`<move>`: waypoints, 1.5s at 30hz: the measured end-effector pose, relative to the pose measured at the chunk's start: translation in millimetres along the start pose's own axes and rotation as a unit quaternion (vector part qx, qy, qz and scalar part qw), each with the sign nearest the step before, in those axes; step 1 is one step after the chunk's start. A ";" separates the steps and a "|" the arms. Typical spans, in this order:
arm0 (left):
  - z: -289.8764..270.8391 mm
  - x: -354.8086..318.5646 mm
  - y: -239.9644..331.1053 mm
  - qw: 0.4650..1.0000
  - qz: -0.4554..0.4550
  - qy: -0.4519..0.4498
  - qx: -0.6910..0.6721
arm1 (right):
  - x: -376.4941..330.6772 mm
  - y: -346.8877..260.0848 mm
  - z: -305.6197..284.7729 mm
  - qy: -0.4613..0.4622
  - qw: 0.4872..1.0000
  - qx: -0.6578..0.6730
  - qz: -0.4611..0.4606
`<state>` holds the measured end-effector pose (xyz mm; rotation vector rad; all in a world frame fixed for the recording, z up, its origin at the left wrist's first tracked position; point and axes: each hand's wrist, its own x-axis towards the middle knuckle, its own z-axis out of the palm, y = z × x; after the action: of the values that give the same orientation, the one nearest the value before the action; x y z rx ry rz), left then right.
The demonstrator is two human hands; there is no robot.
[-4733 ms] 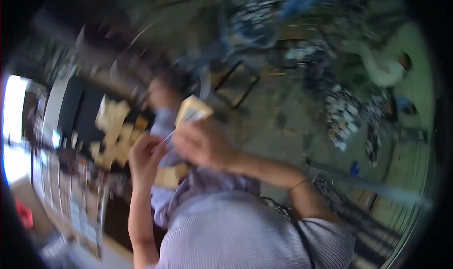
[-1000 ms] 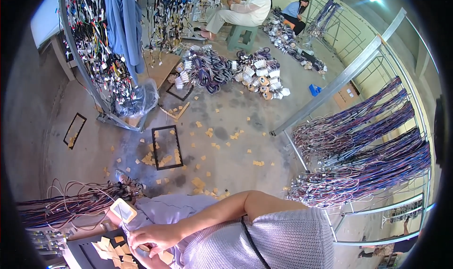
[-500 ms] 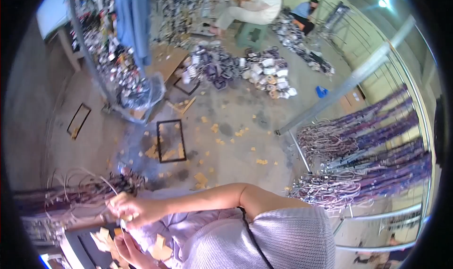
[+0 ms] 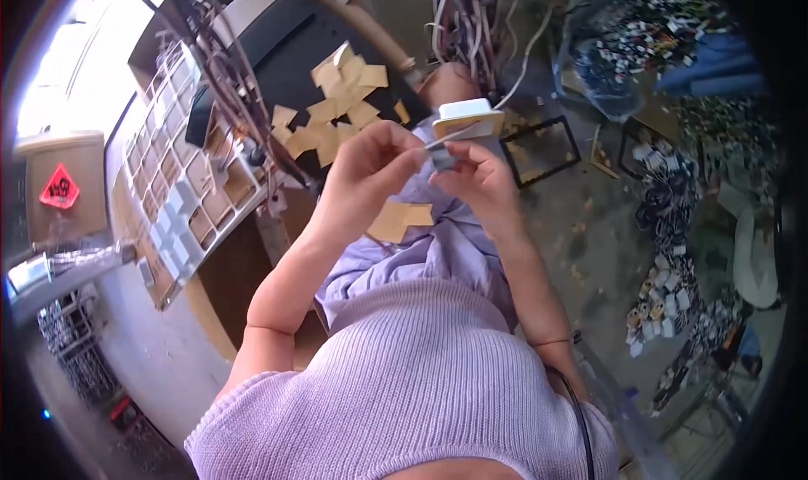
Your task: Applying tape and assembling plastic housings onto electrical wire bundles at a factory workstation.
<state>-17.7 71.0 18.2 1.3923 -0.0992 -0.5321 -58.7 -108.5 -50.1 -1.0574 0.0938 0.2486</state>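
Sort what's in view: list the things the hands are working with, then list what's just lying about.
In hand:
- left hand, pinching a thin white cable
- right hand, holding a small grey piece and a white flat block

Lying about:
- tan paper squares on the black surface
- compartment tray
- black frame on the floor
- cable bundles

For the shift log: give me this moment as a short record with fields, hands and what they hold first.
left hand: fingertips pinching a small grey piece, meeting the right hand
right hand: holding a white block with tan backing and the grey piece
lap: tan card on lilac cloth
work surface: black board strewn with tan card pieces
left side: grid tray of compartments
floor, right: heaps of small parts
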 end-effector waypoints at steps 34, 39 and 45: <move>-43.3 35.1 -50.7 0.968 0.131 0.119 0.179 | 224.2 -42.2 73.3 -0.114 0.829 -0.453 -0.308; -75.1 55.3 -49.8 0.915 0.193 0.116 0.336 | 313.2 -17.2 103.0 -0.072 0.752 -0.581 -0.304; -85.6 58.8 -61.2 0.957 0.152 0.116 0.219 | 351.5 8.4 85.8 -0.097 0.693 -0.637 -0.324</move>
<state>47.6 119.5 -70.8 1.8217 -0.2477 -0.0845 275.8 25.4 -83.8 -2.3615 -0.7655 -0.3091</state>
